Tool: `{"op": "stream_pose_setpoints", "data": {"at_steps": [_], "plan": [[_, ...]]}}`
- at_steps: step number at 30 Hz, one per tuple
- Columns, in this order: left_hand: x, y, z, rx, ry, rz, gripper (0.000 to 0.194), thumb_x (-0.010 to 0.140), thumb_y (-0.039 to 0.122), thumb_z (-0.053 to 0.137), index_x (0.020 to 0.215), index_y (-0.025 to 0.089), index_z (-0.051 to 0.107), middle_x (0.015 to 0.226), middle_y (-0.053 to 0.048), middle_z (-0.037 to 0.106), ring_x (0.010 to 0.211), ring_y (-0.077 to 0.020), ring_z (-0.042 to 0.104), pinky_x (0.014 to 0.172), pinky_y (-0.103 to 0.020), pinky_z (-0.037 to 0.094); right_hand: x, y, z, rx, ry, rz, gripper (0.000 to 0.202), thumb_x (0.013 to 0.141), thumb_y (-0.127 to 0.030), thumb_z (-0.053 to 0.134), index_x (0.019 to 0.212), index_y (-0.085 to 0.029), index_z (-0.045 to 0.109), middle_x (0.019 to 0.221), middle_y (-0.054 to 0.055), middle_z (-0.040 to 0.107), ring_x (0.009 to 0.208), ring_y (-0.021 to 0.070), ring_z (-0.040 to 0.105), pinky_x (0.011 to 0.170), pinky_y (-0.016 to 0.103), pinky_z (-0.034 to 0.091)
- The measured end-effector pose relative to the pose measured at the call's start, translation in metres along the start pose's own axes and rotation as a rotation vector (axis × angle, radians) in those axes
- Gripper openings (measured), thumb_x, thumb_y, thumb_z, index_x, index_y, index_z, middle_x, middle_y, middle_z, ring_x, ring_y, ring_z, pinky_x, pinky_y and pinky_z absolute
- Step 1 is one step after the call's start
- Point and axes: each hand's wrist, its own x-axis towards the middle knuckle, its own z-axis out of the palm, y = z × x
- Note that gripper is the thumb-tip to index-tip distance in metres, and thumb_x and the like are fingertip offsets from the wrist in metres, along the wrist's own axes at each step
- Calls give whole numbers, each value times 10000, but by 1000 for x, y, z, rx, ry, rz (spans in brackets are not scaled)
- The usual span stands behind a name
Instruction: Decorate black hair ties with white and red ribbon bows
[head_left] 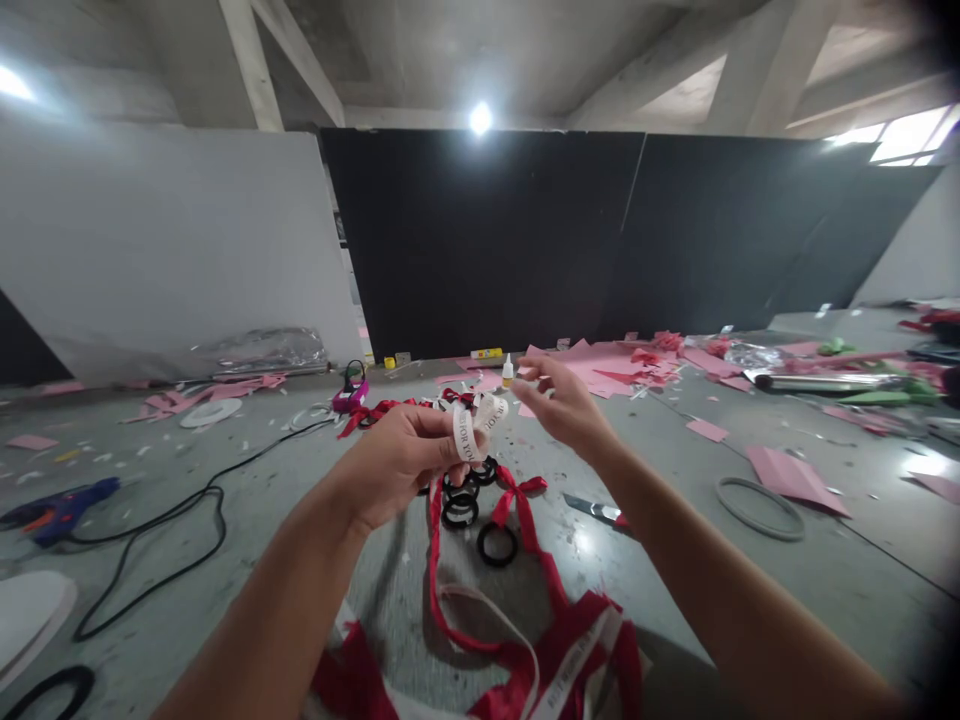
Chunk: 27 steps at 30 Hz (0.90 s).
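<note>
My left hand (401, 455) is closed on a looped white ribbon (466, 430) printed with dark letters, held above the table. My right hand (559, 400) is raised with thumb and fingers apart, its fingertips beside a small dropper bottle (508, 372); whether they touch it I cannot tell. Below the hands lie several black rings (497, 545) and a red ribbon bow (519, 487) with long tails. Closer to me is a heap of red ribbon (577, 640) mixed with white printed strips. A utility knife (596, 510) lies partly behind my right forearm.
At left, a blue glue gun (64, 510) trails a black cord (217, 490). Pink paper sheets (600, 365) and scraps spread along the back, before a dark panel (495, 240). A grey ring (759, 508) and a silvery roll (817, 382) lie at right.
</note>
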Motion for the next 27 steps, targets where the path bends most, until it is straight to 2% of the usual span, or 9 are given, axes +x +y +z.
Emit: {"op": "stream_pose_setpoints", "data": {"at_steps": [3, 4, 6, 8, 11, 17, 22, 25, 27], "plan": [[1, -1, -1, -11, -6, -48, 168, 688, 308, 806, 654, 154, 747, 629, -41, 595, 536, -93, 467, 503, -229, 338, -18, -14, 13, -148, -375, -297, 483, 795, -285, 696, 1264, -260, 583, 1303, 83, 567, 1173, 242, 525, 952, 398, 454], [1, -1, -1, -10, -9, -66, 174, 687, 310, 807, 660, 150, 746, 616, -38, 586, 536, -92, 471, 504, -226, 342, -23, -19, 18, -170, -455, -390, 491, 805, -255, 690, 1281, -274, 572, 1337, 72, 554, 1216, 240, 503, 993, 407, 426], [0, -1, -4, -6, -28, -104, 191, 689, 323, 807, 666, 145, 741, 597, -31, 579, 537, -88, 481, 511, -218, 347, -30, -24, 26, -186, -522, -494, 385, 828, -198, 662, 1207, -260, 630, 1238, 64, 624, 1157, 224, 554, 978, 395, 433], [0, 0, -6, 4, -56, -127, 212, 696, 337, 803, 660, 140, 733, 593, -27, 585, 535, -81, 484, 513, -212, 347, -32, -25, 30, -190, -501, -517, 225, 849, -181, 637, 1061, -222, 699, 1015, 50, 689, 958, 193, 626, 855, 347, 480], [0, 1, -8, 53, -42, -119, 231, 699, 349, 803, 671, 133, 729, 606, -24, 600, 537, -76, 477, 516, -210, 345, -31, -24, 31, -194, -429, -484, 118, 865, -184, 611, 919, -181, 716, 813, 23, 658, 758, 147, 594, 695, 283, 467], [0, 1, -2, 170, 192, -15, 267, 686, 346, 819, 842, 141, 747, 660, -22, 652, 565, -82, 528, 566, -215, 396, -37, -27, 38, -112, -338, -384, 250, 847, -53, 440, 954, -177, 629, 828, 11, 614, 725, 112, 559, 638, 244, 442], [2, 3, 5, 57, 249, 22, 341, 648, 265, 849, 944, 151, 724, 681, -7, 678, 539, -76, 569, 550, -201, 419, -38, -21, 43, 4, -323, -279, 159, 909, -174, 488, 1064, -199, 517, 840, 1, 583, 651, 90, 524, 572, 237, 416], [3, 3, 6, -5, 261, 72, 332, 638, 235, 852, 934, 141, 737, 628, 10, 649, 507, -59, 544, 521, -182, 401, -37, -20, 42, 6, -341, -240, 194, 878, -200, 584, 1052, -204, 498, 821, -10, 570, 577, 69, 465, 503, 226, 365], [3, 2, 6, -16, 263, 92, 283, 652, 234, 841, 903, 140, 751, 623, 10, 642, 511, -55, 535, 522, -178, 407, -38, -22, 42, -28, -320, -244, 221, 852, -191, 620, 1040, -198, 504, 815, -6, 571, 615, 84, 485, 513, 231, 371]]}}
